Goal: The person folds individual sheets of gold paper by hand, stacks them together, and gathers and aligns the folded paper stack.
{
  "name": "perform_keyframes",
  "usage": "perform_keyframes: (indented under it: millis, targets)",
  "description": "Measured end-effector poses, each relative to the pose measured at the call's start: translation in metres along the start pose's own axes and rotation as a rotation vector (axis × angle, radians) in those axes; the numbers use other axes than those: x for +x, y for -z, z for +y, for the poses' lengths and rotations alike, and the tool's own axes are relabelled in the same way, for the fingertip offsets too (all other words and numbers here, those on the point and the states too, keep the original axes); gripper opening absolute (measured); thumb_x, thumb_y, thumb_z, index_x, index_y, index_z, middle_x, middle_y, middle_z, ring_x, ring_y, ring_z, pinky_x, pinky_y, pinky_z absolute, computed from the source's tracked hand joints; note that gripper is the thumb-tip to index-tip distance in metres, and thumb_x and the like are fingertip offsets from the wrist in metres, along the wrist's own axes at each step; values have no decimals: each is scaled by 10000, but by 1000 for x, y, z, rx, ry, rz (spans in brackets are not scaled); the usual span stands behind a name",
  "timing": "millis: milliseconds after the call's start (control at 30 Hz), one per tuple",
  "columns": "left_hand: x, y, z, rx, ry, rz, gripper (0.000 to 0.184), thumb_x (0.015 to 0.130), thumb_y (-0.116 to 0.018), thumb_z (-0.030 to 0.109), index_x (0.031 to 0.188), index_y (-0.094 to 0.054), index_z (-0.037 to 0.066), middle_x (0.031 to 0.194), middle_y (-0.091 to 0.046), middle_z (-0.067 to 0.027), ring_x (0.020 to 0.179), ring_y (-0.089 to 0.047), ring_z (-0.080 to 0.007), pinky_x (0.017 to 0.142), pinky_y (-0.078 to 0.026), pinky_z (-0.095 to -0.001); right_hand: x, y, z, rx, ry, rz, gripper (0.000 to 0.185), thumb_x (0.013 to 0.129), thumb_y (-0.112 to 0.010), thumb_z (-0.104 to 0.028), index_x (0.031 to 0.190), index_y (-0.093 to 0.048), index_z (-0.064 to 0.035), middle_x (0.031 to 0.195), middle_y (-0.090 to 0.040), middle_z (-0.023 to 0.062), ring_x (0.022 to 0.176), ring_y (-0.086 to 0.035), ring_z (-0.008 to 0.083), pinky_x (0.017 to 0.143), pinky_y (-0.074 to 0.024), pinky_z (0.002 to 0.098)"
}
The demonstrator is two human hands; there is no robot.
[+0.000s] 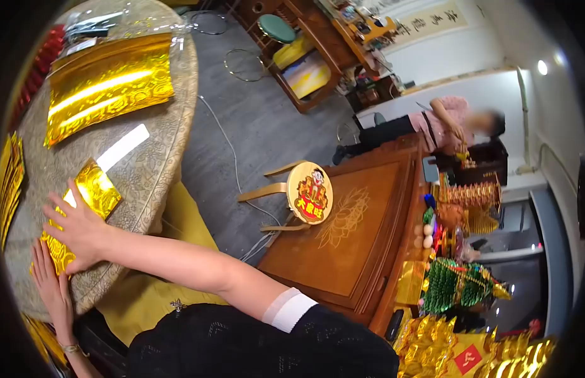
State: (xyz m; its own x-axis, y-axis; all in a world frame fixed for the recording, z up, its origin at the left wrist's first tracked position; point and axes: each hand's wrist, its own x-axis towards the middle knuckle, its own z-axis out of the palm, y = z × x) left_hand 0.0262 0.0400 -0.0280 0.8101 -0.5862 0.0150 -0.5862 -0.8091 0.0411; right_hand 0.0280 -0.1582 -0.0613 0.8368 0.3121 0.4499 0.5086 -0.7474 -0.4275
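In the head view, find the gold foil piece [99, 191] on the patterned surface [152, 179], near the rim and partly covered by both hands. See the right hand [81, 230] laid across its middle, palm down, grip open, fingers spread. See the left hand [48, 274] at the end nearer the body, grip also open, fingers straight and close together. Cannot tell the exact contact beneath those fingers, nor the number of layers under the palms.

To press well, judging by this pose, spread the load through the right palm rather than dig in with the fingertips, so as to spare thin, shiny foil from stray dents. Use the left hand as a light stop along the edge, without pushing inward, to avoid a buckle between the hands. Line up edges before bearing down; work outward from the middle, and lift rather than drag, for fear of skewing or scuffing.

Note the broad gold sheets [113, 85] beyond the right hand, well apart from the piece, and another gold stack [10, 189] past the fingertips. Take care not to brush either with a forearm or sleeve.
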Motion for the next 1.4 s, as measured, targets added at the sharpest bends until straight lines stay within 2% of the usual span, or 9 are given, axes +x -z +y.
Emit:
perform_keyframes:
  millis: [833, 900, 967, 1000, 1033, 1100, 1133, 1233, 1400]
  targets:
    - [0, 21, 14, -73, 55, -101, 605, 831, -442, 274, 1371, -282, 52, 1444, -197, -171, 1340, -150, -351, 1068, -83, -501, 3, 21, -4, 48, -25, -228, 958, 612, -583, -671, 1333, -363, -79, 1433, -218, 174, 1347, -115, 347, 1022, -39, 626]
    - [-4, 22, 17, -84, 36, -113, 603, 832, -440, 273, 1375, -280, 64, 1447, -197, -159, 1344, -143, -337, 1071, -79, -493, 12, 54, -7, 209, -62, -317, 932, 635, -622, -619, 1333, -354, -62, 1431, -218, 183, 1342, -139, 340, 1055, -72, 560]
    - [0, 30, 22, -86, 63, -88, 599, 834, -437, 272, 1377, -280, 74, 1452, -192, -141, 1350, -132, -320, 1076, -78, -481, 15, 55, 27, 751, -128, 19, 898, 656, -678, -537, 1317, -355, -23, 1413, -245, 203, 1330, -181, 332, 1077, -119, 467]
    - [-1, 25, 18, -69, 56, -76, 593, 832, -434, 252, 1378, -280, 81, 1457, -185, -128, 1353, -128, -309, 1081, -73, -469, 17, 96, 43, 496, -24, 82, 889, 664, -716, -463, 1317, -338, 7, 1397, -273, 210, 1316, -218, 326, 1073, -185, 389]
    - [-1, 25, 14, -66, 51, -69, 593, 832, -434, 252, 1378, -280, 81, 1457, -185, -128, 1353, -128, -309, 1081, -73, -469, 18, 169, 42, 593, -293, -79, 907, 651, -732, -442, 1315, -330, 27, 1385, -289, 222, 1306, -239, 335, 1058, -226, 395]
    - [-1, 21, 16, -75, 53, -70, 587, 829, -432, 235, 1376, -284, 81, 1459, -178, -131, 1353, -124, -308, 1082, -68, -467, 8, 238, 87, -28, -14, 316, 863, 625, -759, -400, 1322, -369, -74, 1391, -249, 252, 1293, -274, 342, 1028, -294, 384]
    - [-2, 20, 15, -67, 43, -54, 582, 829, -428, 227, 1374, -288, 78, 1458, -177, -137, 1353, -125, -309, 1079, -66, -470, 4, 285, 97, -346, -195, 172, 874, 627, -756, -398, 1348, -346, -124, 1414, -191, 254, 1313, -230, 349, 1045, -270, 377]
    - [-2, 15, 11, -64, 42, -54, 585, 825, -435, 222, 1371, -291, 71, 1458, -174, -145, 1353, -125, -313, 1075, -73, -476, -34, 392, 176, -607, -243, 331, 927, 630, -753, -407, 1357, -297, -58, 1431, -137, 248, 1343, -121, 352, 1071, -208, 388]
    - [-1, 22, 15, -64, 60, -90, 566, 852, -417, 220, 1382, -274, 81, 1463, -170, -127, 1356, -123, -297, 1084, -63, -448, -192, 525, 218, -895, -933, 566, 1097, 625, -743, -408, 1386, -54, -19, 1383, -148, 311, 1307, -167, 376, 1058, -215, 405]
